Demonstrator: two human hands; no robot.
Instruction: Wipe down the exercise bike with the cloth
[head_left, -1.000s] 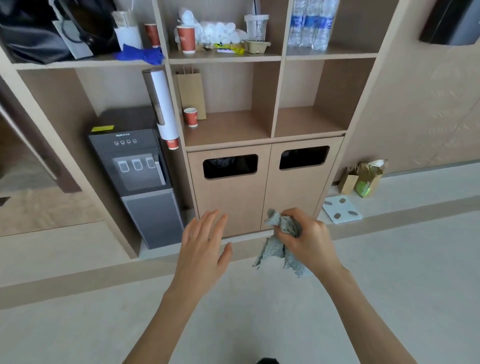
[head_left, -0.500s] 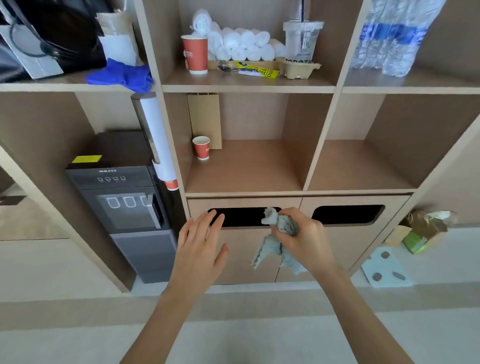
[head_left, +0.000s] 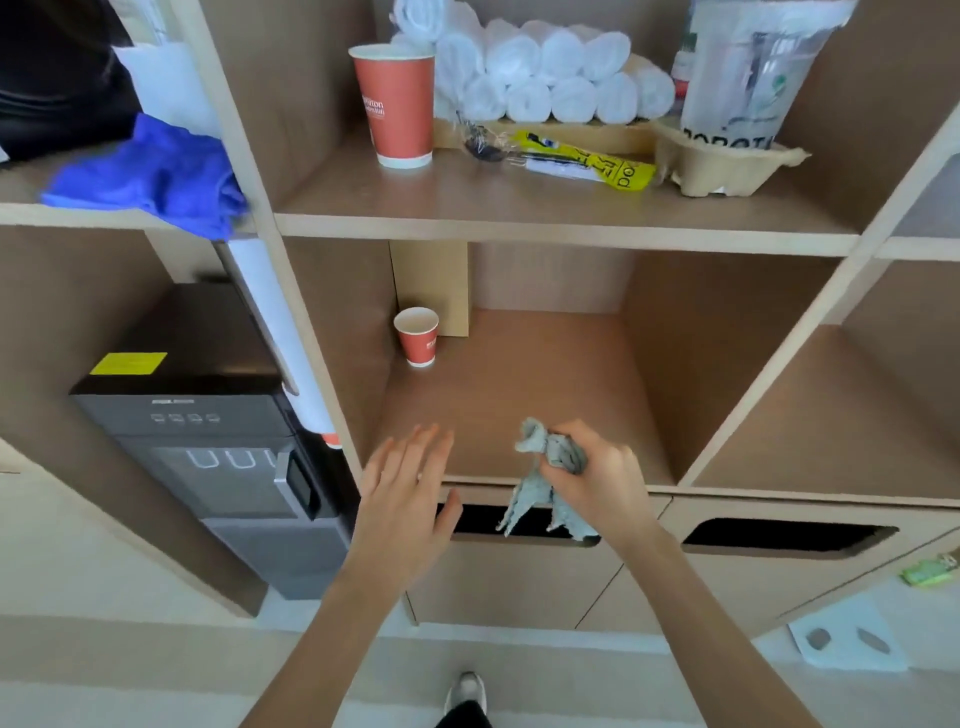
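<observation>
Right hand (head_left: 597, 483): grips crumpled grey cloth (head_left: 545, 467), loose ends hanging before the bin slot (head_left: 478, 519) | Left hand (head_left: 408, 488): fingers straight and relaxed, holding nothing, beside the cloth | Setting: wooden shelf unit (head_left: 545, 228); small red cup (head_left: 418, 335) in the middle compartment; water dispenser (head_left: 208, 441) at left | Exercise bike: out of view

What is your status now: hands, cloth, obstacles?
Left hand open, holding nothing. Right hand grips crumpled grey cloth. Exercise bike not in view; wooden shelf unit ahead.
</observation>
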